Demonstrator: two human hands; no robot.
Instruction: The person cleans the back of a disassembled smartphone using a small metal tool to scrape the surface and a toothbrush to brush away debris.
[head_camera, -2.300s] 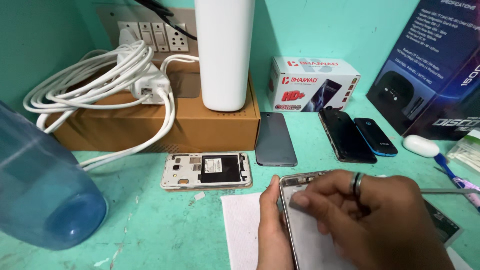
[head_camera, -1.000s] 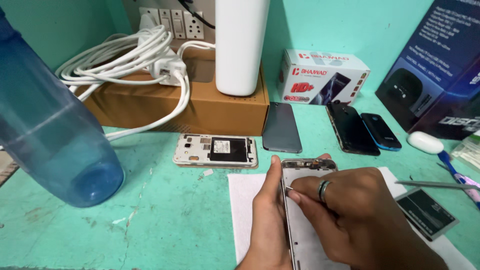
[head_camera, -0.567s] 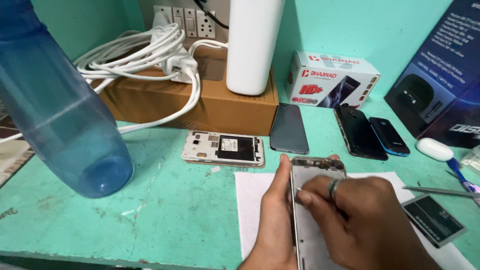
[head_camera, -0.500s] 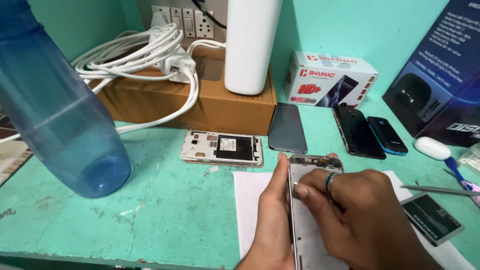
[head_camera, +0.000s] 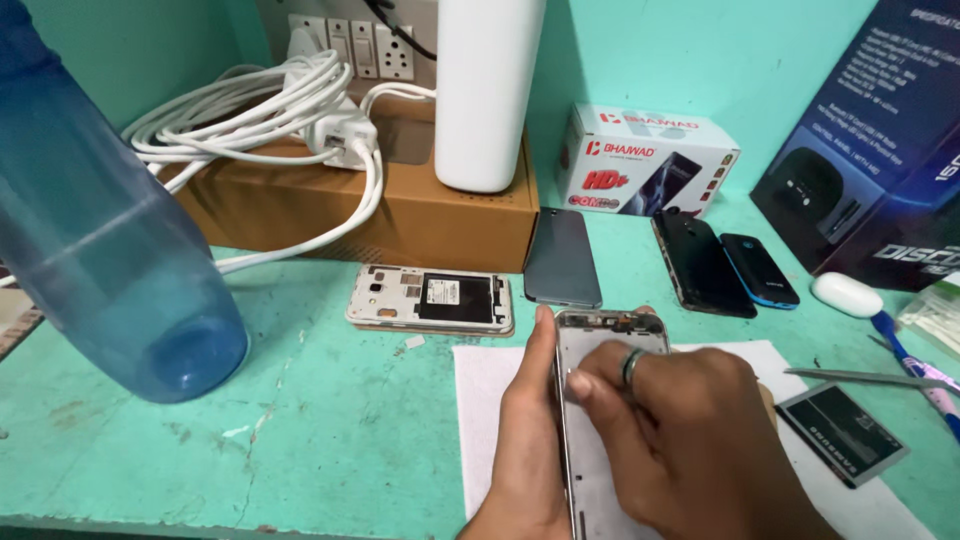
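Close together, the left hand (head_camera: 530, 440) clamps the phone frame's (head_camera: 610, 335) left edge, long axis pointing away, while the right hand (head_camera: 690, 440) presses fingertips (head_camera: 580, 383) onto it.

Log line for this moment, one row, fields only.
left hand: grips opened phone edge | right hand: fingers on phone | under: white paper | near: loose battery

The phone frame (head_camera: 610, 330) looks like dull metal. Behind it sit a matt cardboard box (head_camera: 400, 205) and a glossy plastic bottle (head_camera: 110, 260).
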